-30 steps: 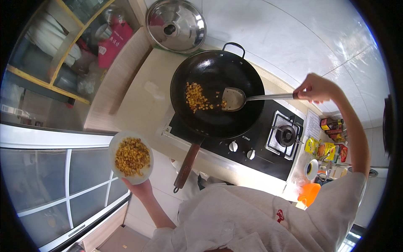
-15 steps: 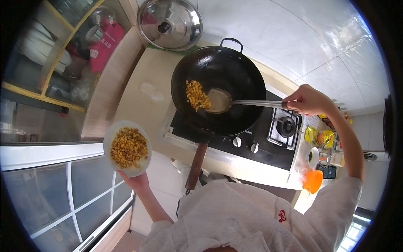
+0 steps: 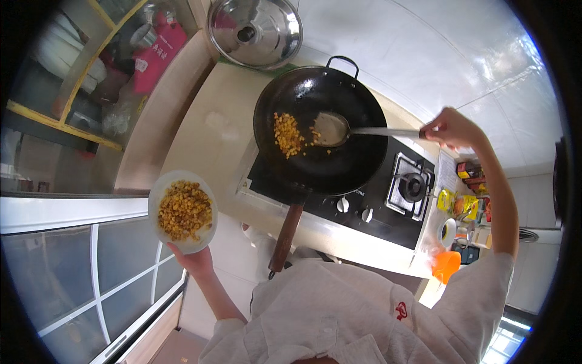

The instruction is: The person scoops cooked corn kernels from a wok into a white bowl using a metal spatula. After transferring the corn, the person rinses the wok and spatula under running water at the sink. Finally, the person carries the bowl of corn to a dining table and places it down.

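While the left hand (image 3: 195, 262) holds a white plate (image 3: 156, 193) from below, out to the side of the counter (image 3: 209, 130), the right hand (image 3: 451, 128) grips the long handle of a ladle (image 3: 332, 128). The left fingers are under the plate, so I cannot tell how they sit. The right fingers are curled tight around the ladle handle. The plate is full of yellow corn (image 3: 185, 209). The ladle's bowl rests inside the black wok (image 3: 357, 161), just beside a small pile of corn on the wok's left side. The wok sits on a black stove (image 3: 388, 209), and its brown handle (image 3: 285, 238) points toward the person. A second burner (image 3: 413, 184) is to the right of the wok. A shiny metal lid (image 3: 254, 30) lies beyond the wok. An orange cup (image 3: 445, 266) stands near the stove's right end.
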Demonstrator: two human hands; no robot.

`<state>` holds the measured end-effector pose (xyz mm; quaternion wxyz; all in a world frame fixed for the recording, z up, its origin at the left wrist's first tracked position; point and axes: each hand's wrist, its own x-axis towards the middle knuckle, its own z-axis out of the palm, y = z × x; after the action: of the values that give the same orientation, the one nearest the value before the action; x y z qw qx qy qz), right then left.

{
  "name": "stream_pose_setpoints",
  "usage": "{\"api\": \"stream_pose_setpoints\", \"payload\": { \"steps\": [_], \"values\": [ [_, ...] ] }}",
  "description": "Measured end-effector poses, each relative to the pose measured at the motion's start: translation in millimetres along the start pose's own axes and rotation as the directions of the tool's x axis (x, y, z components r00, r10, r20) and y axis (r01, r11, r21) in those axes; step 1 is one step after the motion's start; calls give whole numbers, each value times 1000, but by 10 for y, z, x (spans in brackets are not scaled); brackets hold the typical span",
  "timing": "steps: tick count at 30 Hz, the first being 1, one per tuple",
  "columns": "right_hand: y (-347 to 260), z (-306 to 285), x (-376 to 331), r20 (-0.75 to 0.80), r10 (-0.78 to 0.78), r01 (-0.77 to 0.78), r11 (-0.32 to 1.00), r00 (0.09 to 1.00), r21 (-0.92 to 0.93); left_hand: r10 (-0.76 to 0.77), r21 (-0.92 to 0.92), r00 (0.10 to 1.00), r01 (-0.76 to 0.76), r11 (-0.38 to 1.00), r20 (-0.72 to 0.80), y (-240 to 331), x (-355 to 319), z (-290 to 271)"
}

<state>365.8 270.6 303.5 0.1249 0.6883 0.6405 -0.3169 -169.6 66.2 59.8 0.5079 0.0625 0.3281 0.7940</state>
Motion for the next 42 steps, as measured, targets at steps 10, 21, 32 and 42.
{"api": "stream_pose_setpoints", "payload": {
  "steps": [10,21,32,42],
  "values": [
    [-290,-471,-347,28,79,-73,982,996,-175,-2,23,997,3,1000,-78,-78,-185,45],
    [79,-8,-471,84,125,-122,992,989,-36,2,20,995,0,1000,-95,-71,-114,14],
    [-171,469,-542,217,178,-218,960,960,178,-8,-1,984,7,1000,-179,243,469,-250],
    [-1323,1646,-548,10,407,-344,758,913,555,67,93,982,-51,994,-176,414,812,-612]
  ]
}}
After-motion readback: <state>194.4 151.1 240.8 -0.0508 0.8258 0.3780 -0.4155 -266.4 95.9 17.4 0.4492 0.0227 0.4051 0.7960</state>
